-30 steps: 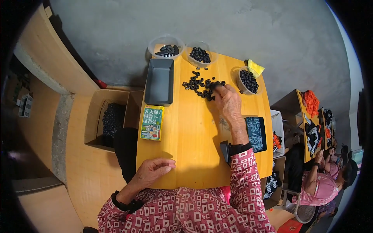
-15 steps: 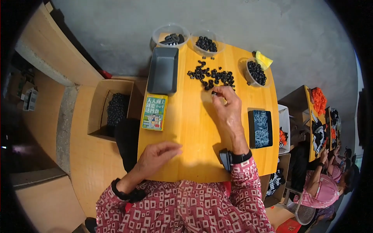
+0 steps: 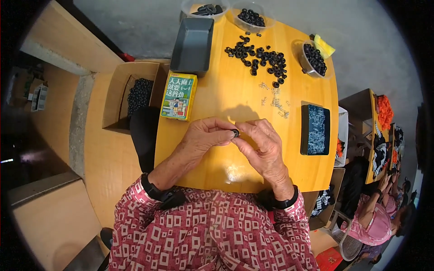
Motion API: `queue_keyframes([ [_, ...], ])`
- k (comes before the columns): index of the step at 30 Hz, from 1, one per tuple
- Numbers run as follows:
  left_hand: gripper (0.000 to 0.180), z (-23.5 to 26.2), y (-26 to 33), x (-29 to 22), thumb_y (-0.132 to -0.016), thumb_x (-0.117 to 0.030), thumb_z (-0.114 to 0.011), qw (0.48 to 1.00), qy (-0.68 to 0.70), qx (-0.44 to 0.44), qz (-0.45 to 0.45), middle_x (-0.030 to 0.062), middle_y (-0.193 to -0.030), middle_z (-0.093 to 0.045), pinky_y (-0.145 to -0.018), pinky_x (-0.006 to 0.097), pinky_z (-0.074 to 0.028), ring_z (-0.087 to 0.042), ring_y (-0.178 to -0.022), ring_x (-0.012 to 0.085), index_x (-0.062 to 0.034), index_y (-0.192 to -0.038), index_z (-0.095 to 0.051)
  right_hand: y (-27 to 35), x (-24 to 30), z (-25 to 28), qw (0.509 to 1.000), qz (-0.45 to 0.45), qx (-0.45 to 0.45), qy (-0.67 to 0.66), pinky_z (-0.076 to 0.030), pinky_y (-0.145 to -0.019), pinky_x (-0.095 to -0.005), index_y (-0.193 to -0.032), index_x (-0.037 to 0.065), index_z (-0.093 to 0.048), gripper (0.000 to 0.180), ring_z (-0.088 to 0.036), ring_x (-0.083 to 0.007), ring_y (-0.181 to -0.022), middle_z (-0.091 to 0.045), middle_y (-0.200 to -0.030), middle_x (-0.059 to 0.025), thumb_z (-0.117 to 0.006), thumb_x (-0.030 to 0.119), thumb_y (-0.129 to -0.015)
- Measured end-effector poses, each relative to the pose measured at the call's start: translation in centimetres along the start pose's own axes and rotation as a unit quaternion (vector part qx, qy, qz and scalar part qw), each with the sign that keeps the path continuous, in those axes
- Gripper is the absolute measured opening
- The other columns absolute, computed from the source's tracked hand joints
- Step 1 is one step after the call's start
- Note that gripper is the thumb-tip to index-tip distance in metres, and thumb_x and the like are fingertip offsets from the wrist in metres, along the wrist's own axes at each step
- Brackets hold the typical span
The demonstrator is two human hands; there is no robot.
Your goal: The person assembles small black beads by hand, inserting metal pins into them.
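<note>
Both of my hands meet over the near half of a yellow table (image 3: 235,99). My left hand (image 3: 205,135) and my right hand (image 3: 262,144) pinch one small black ring (image 3: 235,133) between their fingertips. A loose pile of the same black rings (image 3: 262,58) lies spread on the far part of the table. Small silvery bits (image 3: 275,102) are scattered between that pile and my hands. Each wrist carries a black band.
A grey empty tray (image 3: 193,44) and a green and yellow box (image 3: 179,95) sit at the table's left. Clear bowls of black rings stand at the far edge (image 3: 251,17) and far right (image 3: 313,58). A dark tray of small parts (image 3: 315,130) lies at right. A cardboard box of black parts (image 3: 135,95) stands left. A person sits at lower right (image 3: 375,221).
My right hand has drawn back from the ring pile toward me with a ring. My left hand has risen from the table's near edge and joined it.
</note>
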State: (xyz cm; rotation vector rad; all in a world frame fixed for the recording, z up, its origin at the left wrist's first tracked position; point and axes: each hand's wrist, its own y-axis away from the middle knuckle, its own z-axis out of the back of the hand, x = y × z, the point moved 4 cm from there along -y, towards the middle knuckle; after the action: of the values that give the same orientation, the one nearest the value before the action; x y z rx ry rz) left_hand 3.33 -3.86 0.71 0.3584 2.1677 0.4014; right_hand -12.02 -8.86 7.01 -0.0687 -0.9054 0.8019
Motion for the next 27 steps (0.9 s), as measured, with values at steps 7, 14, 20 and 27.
queue_keyframes([
  [7,0.019,-0.4,-0.3,0.3,-0.087,-0.004,-0.07,0.999,-0.028,-0.02,-0.005,0.0051,-0.098,-0.069,-0.08,0.021,-0.051,-0.063,-0.087,0.0096,-0.0014,-0.106,-0.067,1.1,-1.0,-0.3,1.0,-0.003,-0.024,0.001,-0.047,-0.069,-0.0346,-0.098,0.001,-0.067,0.025,-0.06,-0.0258,-0.077,-0.062,-0.084,-0.0098,-0.077,0.005,-0.075],
  [14,0.018,-0.5,-0.5,0.6,-0.088,-0.007,-0.07,0.994,-0.09,-0.026,-0.054,0.0036,-0.094,-0.068,-0.076,0.02,-0.048,-0.06,-0.085,0.007,0.0011,-0.104,-0.068,1.0,-1.0,0.0,1.0,-0.009,-0.015,-0.006,-0.048,-0.07,-0.0351,-0.094,0.001,-0.067,0.023,-0.06,-0.027,-0.078,-0.063,-0.085,-0.0106,-0.077,0.005,-0.074],
  [20,0.012,-0.3,-0.5,0.8,-0.089,-0.008,-0.07,0.99,-0.13,-0.003,-0.046,0.0028,-0.091,-0.068,-0.074,0.02,-0.047,-0.059,-0.082,0.0066,0.0007,-0.097,-0.07,1.1,-1.4,-0.1,0.999,-0.002,0.022,-0.04,-0.049,-0.069,-0.0361,-0.094,0.001,-0.067,0.023,-0.061,-0.0274,-0.078,-0.063,-0.085,-0.0112,-0.077,0.004,-0.074],
  [27,0.019,-0.9,-0.6,1.6,-0.089,-0.01,-0.07,0.998,-0.033,-0.028,-0.044,0.0031,-0.095,-0.068,-0.077,0.02,-0.05,-0.062,-0.086,0.0081,-0.0009,-0.106,-0.067,1.5,-0.7,-0.2,0.998,0.017,-0.054,0.018,-0.048,-0.069,-0.0361,-0.096,0.0,-0.067,0.025,-0.06,-0.0266,-0.077,-0.064,-0.087,-0.011,-0.077,0.002,-0.073],
])
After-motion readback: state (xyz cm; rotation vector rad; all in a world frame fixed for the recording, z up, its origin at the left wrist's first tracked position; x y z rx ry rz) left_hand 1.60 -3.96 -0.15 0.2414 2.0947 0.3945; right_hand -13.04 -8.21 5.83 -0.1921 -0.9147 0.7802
